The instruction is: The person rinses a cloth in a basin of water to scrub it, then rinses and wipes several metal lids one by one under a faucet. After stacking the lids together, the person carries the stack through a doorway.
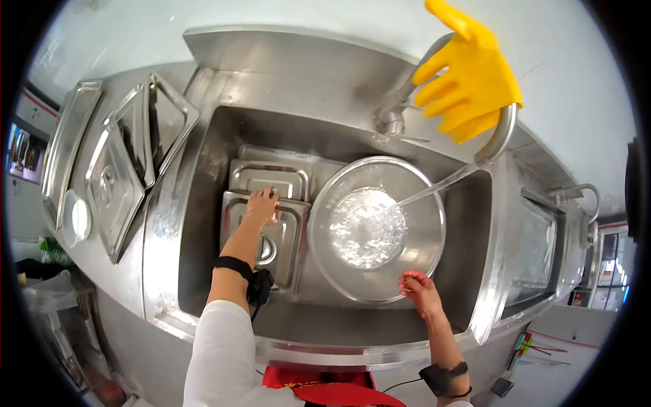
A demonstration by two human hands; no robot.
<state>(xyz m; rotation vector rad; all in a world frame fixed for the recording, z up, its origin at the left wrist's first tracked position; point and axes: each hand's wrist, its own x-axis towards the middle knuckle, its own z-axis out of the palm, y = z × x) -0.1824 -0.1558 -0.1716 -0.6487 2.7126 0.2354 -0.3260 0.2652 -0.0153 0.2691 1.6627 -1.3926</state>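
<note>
My left hand (262,207) is over the far edge of a steel pan lid (290,227), its fingers bent round that edge. The lid has a recessed round handle and lies on the left side of the sink. Behind it, partly covered, lies another steel lid or pan (271,178). My right hand (422,296) hovers at the near right rim of a large round steel bowl (332,271), fingers loosely curled and apart, nothing visible in them. Water (437,185) streams from the faucet (503,136) into the bowl, where the surface ripples.
A yellow rubber glove (468,74) hangs over the faucet. Several steel lids (112,193) lean on the left counter (163,251) beside a small white bowl (76,218). The deep sink (339,325) has raised metal edges. A second basin (532,251) is at the right.
</note>
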